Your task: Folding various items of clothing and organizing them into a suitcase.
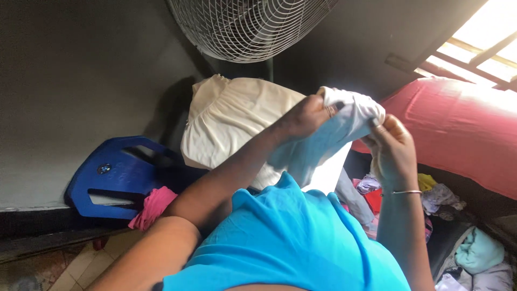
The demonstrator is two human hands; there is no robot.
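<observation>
Right of centre in the frame, the white-and-pale-blue garment (334, 132) hangs between both hands. The left hand (307, 116) pinches its upper edge from the left, the right hand (393, 145) grips it from the right; the cloth trails down-left toward the person's blue shirt (291, 237).

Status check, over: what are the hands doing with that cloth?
Left hand and right hand both gripping the pale blue-white cloth, held up at chest height. Cream bundle behind it. Nothing between hands and cloth.
</observation>
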